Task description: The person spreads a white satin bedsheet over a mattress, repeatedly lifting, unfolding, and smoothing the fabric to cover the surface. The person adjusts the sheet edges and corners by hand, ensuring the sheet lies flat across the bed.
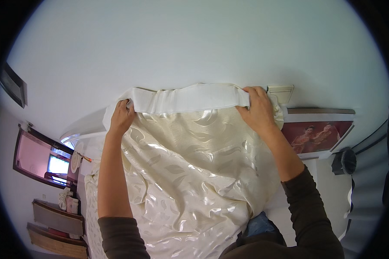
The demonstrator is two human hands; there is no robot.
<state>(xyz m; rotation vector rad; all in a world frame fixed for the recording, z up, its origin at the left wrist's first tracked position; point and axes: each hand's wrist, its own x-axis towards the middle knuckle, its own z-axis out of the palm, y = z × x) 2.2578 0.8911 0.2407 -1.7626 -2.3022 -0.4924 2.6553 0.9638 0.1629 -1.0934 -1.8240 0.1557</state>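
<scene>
A cream satin curtain (181, 168) with a leaf pattern hangs in loose folds before me. Along its top runs a white heading tape (188, 98), stretched between my two hands. My left hand (121, 116) pinches the band near its left end, fingers curled around the fabric. At the other end, my right hand (257, 108) grips the band with the thumb below and the fingers over the top. The cloth's lower part spreads in crumpled folds toward my body.
A white wall (197, 42) rises behind the cloth. A wall switch (280, 94) sits just right of my right hand, above a framed picture (317, 134). Further right are a black bin (343, 161) and grey drapes (369, 191). Drawers (58, 217) stand at lower left.
</scene>
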